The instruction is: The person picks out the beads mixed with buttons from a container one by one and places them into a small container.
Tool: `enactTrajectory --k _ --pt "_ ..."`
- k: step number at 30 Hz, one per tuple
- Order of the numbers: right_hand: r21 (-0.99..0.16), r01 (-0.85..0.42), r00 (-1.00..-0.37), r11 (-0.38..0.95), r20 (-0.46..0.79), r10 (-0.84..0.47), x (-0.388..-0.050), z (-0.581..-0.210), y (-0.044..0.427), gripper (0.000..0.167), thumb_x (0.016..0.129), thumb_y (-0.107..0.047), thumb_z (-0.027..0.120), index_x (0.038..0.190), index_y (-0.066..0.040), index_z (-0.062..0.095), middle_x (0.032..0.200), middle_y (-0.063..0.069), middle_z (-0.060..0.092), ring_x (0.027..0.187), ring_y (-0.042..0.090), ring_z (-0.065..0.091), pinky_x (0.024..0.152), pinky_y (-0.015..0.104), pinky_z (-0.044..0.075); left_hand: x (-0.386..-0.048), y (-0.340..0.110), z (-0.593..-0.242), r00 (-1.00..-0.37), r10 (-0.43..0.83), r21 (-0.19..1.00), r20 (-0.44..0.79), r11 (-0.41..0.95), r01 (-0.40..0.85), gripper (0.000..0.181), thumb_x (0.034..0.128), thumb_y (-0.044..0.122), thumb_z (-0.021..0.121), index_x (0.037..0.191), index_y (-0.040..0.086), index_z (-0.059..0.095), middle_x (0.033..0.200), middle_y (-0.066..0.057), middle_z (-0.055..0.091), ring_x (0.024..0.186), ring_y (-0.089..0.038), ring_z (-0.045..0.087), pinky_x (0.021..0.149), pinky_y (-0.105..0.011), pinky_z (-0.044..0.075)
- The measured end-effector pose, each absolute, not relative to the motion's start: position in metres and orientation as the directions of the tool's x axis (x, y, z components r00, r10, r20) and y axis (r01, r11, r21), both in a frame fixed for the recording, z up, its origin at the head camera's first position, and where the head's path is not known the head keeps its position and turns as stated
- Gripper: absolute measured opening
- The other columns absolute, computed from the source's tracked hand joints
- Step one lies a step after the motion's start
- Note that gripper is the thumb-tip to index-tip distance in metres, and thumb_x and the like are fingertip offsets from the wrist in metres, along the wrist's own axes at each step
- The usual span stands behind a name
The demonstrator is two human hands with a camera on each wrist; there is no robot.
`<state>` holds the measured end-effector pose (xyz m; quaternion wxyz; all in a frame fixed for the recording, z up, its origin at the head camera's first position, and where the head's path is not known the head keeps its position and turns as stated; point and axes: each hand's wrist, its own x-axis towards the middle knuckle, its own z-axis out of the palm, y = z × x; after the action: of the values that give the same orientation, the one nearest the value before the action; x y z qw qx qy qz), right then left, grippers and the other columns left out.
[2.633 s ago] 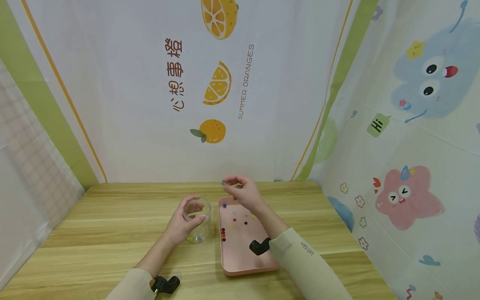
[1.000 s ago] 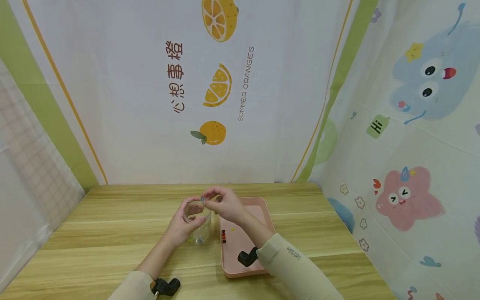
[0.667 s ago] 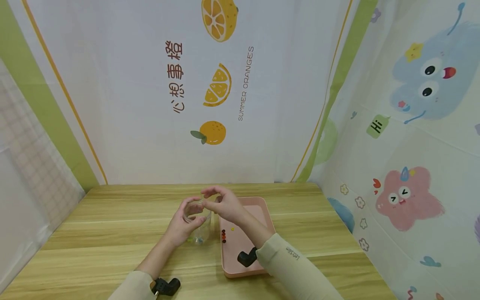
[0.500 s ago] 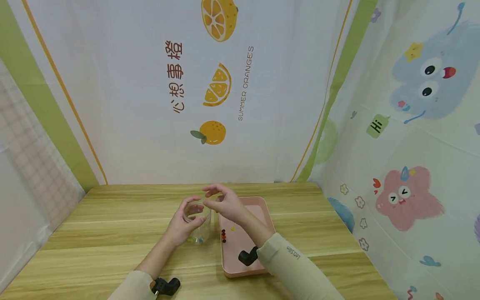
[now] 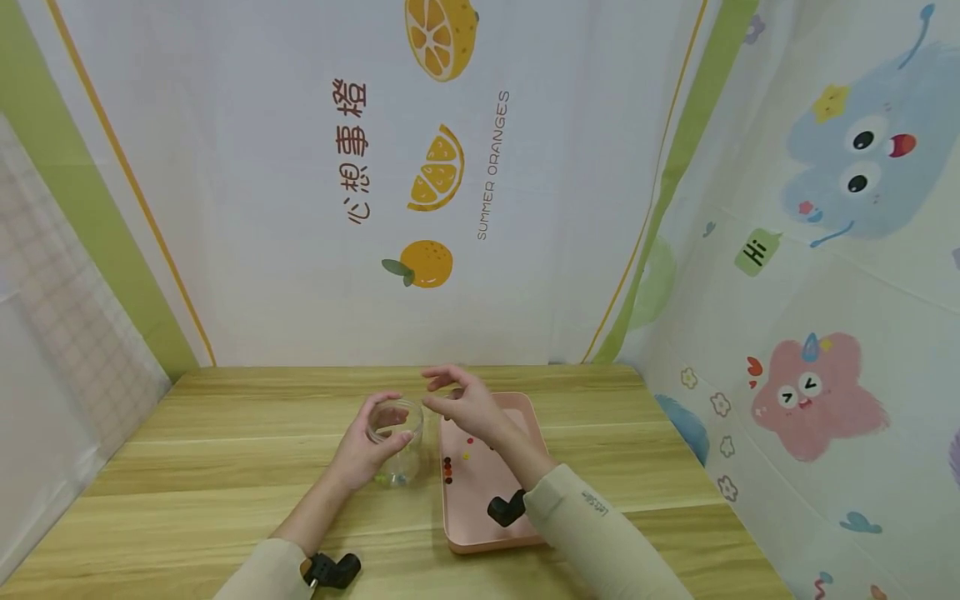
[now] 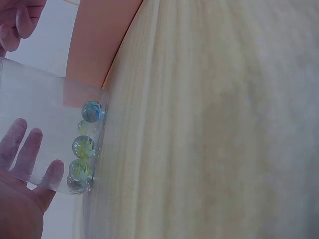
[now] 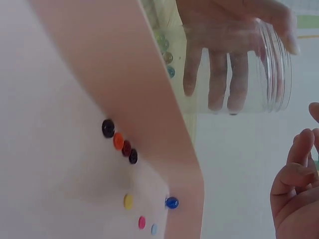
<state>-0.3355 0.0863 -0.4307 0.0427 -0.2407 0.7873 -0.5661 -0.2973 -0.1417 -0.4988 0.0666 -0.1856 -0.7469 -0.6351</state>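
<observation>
My left hand (image 5: 367, 446) is wrapped around a clear plastic jar (image 5: 405, 458) standing on the table, its mouth uncovered. Several glass marbles (image 6: 83, 147), with yellow-green and blue swirls, lie at the jar's bottom in the left wrist view. Just right of the jar's rim, my right hand (image 5: 480, 412) hovers over the tray, thumb and fingers apart with nothing between them. The pink tray (image 5: 480, 517) holds small round buttons (image 7: 118, 141) in black, orange, dark red, yellow, pink and light blue. One dark blue marble (image 7: 172, 202) sits against the tray's wall in the right wrist view.
The wooden table (image 5: 225, 467) runs beneath everything. A white cloth printed with oranges (image 5: 300, 292) hangs behind it, and a cartoon-printed cloth (image 5: 712, 333) hangs on the right. Black wrist cameras (image 5: 337, 571) are worn on both arms.
My right hand brought a blue marble from the tray's far end to the jar's mouth and let it go there. It has since drawn back rightward. The left hand stayed on the jar.
</observation>
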Motion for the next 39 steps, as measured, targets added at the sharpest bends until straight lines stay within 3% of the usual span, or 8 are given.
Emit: enactTrajectory --k 4,9,18,20,25,31,39 --pt "-0.916 -0.330 -0.878 0.230 0.208 -0.431 -0.338 -0.433 0.092 0.046 0.103 -0.020 0.076 0.148 -0.021 0.066 0.138 0.021 0.066 0.078 0.016 0.066 0.070 0.028 0.053 -0.298 -0.142 -0.499 -0.921 0.196 0.922 0.337 0.130 0.365 0.065 0.1005 0.006 0.074 0.156 -0.001 0.041 0.141 -0.036 0.062 0.134 -0.041 0.061 0.108 -0.046 0.048" --pt "-0.926 -0.306 -0.886 0.221 0.192 -0.422 -0.339 -0.435 0.099 0.047 0.103 -0.020 0.077 0.149 -0.022 0.066 0.135 0.014 0.067 0.082 0.017 0.068 0.070 0.029 0.054 -0.297 -0.141 -0.498 -0.917 0.197 0.916 0.348 0.138 0.377 0.065 0.1001 0.006 0.075 0.156 -0.002 0.041 0.139 -0.034 0.064 0.132 -0.040 0.062 0.107 -0.046 0.048" --pt "-0.933 -0.279 -0.901 0.228 0.172 -0.398 -0.346 -0.445 0.112 0.044 0.104 -0.020 0.076 0.148 -0.020 0.067 0.121 0.012 0.067 0.074 0.017 0.062 0.067 0.034 0.054 -0.297 -0.142 -0.499 -0.924 0.195 0.920 0.328 0.156 0.360 0.067 0.1005 0.008 0.075 0.157 -0.001 0.040 0.142 -0.035 0.063 0.132 -0.032 0.064 0.108 -0.043 0.049" --pt "-0.934 -0.269 -0.907 0.237 0.162 -0.389 -0.347 -0.446 0.115 0.045 0.104 -0.022 0.077 0.148 -0.022 0.067 0.118 0.010 0.068 0.076 0.021 0.065 0.071 0.042 0.057 -0.297 -0.142 -0.500 -0.925 0.196 0.921 0.326 0.157 0.357 0.068 0.1004 0.008 0.075 0.158 0.000 0.040 0.143 -0.035 0.063 0.131 -0.028 0.064 0.109 -0.044 0.048" --pt "-0.928 -0.242 -0.925 0.282 0.133 -0.356 -0.350 -0.452 0.123 0.046 0.103 -0.027 0.078 0.148 -0.025 0.067 0.120 0.009 0.070 0.098 0.049 0.068 0.083 0.060 0.059 -0.297 -0.143 -0.500 -0.925 0.192 0.920 0.327 0.157 0.358 0.068 0.1002 0.009 0.075 0.158 0.000 0.041 0.142 -0.034 0.063 0.130 -0.027 0.064 0.109 -0.046 0.048" --pt "-0.920 -0.215 -0.937 0.328 0.100 -0.334 -0.355 -0.459 0.133 0.049 0.105 -0.032 0.075 0.152 -0.021 0.064 0.125 0.011 0.069 0.100 0.059 0.065 0.067 0.046 0.055 -0.297 -0.142 -0.499 -0.922 0.187 0.920 0.339 0.141 0.366 0.066 0.0997 0.007 0.074 0.157 -0.001 0.042 0.141 -0.035 0.063 0.131 -0.032 0.063 0.110 -0.049 0.047" --pt "-0.910 -0.171 -0.954 0.377 0.057 -0.295 -0.359 -0.464 0.140 0.051 0.101 -0.041 0.080 0.148 -0.026 0.067 0.124 0.006 0.073 0.096 0.046 0.074 0.066 0.045 0.061 -0.297 -0.142 -0.500 -0.921 0.188 0.920 0.343 0.131 0.369 0.066 0.0990 0.006 0.075 0.156 -0.001 0.042 0.141 -0.036 0.063 0.131 -0.032 0.062 0.110 -0.049 0.047"
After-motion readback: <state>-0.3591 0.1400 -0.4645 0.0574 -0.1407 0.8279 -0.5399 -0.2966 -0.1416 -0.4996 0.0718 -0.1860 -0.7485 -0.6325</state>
